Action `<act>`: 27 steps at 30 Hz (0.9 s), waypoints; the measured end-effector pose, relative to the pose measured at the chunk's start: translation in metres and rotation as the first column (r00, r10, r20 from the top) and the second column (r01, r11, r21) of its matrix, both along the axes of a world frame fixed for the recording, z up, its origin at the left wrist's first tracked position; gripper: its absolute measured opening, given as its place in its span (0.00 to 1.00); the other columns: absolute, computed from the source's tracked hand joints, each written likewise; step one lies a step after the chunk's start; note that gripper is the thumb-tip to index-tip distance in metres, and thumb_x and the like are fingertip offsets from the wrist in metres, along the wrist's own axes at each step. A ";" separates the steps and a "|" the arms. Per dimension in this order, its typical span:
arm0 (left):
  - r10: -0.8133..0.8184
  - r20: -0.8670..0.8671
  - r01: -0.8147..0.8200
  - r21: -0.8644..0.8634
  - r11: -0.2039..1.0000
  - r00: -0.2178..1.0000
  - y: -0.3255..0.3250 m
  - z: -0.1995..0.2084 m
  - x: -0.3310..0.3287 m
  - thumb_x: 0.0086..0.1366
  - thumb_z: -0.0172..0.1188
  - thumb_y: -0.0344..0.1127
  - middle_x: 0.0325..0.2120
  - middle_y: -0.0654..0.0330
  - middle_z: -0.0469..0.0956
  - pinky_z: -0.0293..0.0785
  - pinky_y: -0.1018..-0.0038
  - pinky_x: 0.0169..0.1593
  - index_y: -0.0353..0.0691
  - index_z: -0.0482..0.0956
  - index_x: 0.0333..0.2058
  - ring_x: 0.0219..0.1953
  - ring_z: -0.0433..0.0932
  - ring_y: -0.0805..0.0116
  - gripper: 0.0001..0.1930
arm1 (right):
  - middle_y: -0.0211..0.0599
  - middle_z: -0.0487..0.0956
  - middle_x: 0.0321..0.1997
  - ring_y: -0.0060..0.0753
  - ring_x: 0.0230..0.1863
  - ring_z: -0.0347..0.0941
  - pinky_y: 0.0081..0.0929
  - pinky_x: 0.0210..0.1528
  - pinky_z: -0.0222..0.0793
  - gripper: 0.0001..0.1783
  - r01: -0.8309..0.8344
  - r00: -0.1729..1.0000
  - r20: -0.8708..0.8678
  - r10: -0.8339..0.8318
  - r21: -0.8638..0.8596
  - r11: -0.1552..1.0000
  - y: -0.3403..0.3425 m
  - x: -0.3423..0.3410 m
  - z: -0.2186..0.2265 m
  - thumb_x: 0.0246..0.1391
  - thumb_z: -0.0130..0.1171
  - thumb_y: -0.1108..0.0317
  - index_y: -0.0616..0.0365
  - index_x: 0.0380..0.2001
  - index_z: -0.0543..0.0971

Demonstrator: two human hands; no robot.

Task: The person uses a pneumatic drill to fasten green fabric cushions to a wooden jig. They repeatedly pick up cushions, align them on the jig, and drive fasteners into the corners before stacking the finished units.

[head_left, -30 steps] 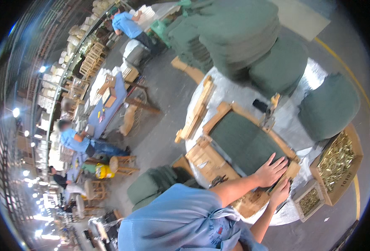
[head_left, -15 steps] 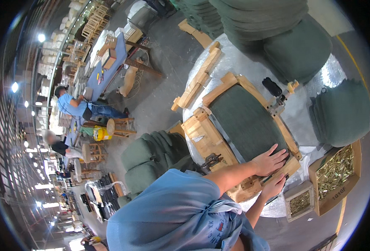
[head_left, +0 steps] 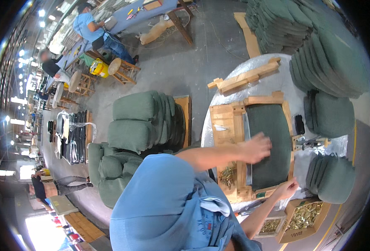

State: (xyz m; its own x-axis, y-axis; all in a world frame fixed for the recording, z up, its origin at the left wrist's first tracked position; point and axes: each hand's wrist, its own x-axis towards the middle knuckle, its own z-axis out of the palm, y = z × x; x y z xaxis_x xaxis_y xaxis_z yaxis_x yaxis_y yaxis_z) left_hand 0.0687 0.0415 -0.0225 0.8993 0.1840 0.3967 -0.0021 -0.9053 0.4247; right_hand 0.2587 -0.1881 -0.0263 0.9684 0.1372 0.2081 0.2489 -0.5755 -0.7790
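A dark green padded panel (head_left: 270, 134) lies inside a wooden frame jig (head_left: 233, 109) on a round, plastic-wrapped table (head_left: 218, 97). My left hand (head_left: 256, 148) is over the panel's middle, smeared by motion, so its fingers cannot be read. By the jig's near right corner is my right hand (head_left: 286, 190), its fingers closed together at the tips; whatever they may hold is too small to make out. Brass-coloured metal pieces (head_left: 227, 175) lie in the jig's left part, partly below my left forearm. A metal toggle clamp (head_left: 308, 143) sits at the jig's right side.
Green cushion stacks stand at the far right (head_left: 331, 67), near right (head_left: 333, 175) and left (head_left: 137, 121). A cardboard box (head_left: 304, 221) and a smaller tray (head_left: 273, 226) hold brass pieces. Wooden strips (head_left: 250, 77) lie on the table's far side. A co-worker (head_left: 97, 31) stands at a bench.
My view has turned. My left hand has moved off the panel's near end toward its middle; my right hand has moved from the jig's near edge to its right corner.
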 end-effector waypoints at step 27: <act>0.579 -0.199 -0.579 0.062 0.813 0.791 0.106 -0.043 0.026 0.81 0.47 0.45 0.74 0.41 0.63 0.53 0.48 0.79 0.27 0.64 0.71 0.78 0.60 0.45 0.31 | 0.39 0.72 0.31 0.49 0.38 0.67 0.48 0.44 0.63 0.12 -0.256 0.896 0.256 0.363 -0.370 0.893 0.070 -0.006 -0.029 0.71 0.61 0.62 0.58 0.36 0.77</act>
